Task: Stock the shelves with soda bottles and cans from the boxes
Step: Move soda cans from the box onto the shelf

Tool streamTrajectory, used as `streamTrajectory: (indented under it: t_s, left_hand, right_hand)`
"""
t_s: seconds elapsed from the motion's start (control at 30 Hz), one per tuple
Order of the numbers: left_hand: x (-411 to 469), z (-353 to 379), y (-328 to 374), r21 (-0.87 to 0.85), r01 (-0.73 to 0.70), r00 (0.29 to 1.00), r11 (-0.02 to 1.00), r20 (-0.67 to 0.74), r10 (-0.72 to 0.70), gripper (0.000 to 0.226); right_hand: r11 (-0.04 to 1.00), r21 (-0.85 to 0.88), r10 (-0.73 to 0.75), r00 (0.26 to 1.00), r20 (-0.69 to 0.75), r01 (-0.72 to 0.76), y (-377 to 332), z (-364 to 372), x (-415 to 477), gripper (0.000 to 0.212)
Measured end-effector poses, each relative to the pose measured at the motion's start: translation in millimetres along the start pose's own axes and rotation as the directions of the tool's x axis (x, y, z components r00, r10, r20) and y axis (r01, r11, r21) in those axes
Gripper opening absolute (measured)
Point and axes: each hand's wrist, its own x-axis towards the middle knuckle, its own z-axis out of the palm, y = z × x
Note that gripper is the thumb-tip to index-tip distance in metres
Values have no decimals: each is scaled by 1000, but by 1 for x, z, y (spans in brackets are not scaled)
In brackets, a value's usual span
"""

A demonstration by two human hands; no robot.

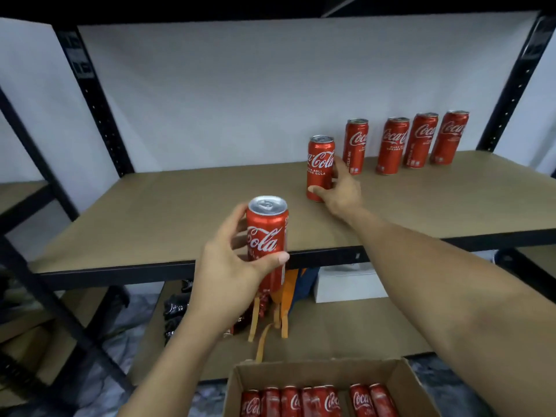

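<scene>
Head: left hand, right hand grip glossy cans.

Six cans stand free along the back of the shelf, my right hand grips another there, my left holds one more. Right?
Not six: the head view shows four cans standing free along the back of the shelf. The right hand does grip another can there, and the left hand holds one more can.

White box beside orange-blue bag, straps dangling; black clutter further left.
</scene>
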Motion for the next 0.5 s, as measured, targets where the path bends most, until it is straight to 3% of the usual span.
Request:
streamTrajectory:
  t_s: [0.13, 0.5]
  left_hand:
    - [60, 5, 15, 1, -89, 995, 996, -45, 89, 80]
    - [205, 49, -56, -19, -70, 992, 997, -106, 67, 91]
  right_hand:
    - [1000, 15, 9, 1000, 0, -9, 4, 11, 21, 91]
    - [999, -36, -11, 1000, -5, 11, 29, 32, 70, 97]
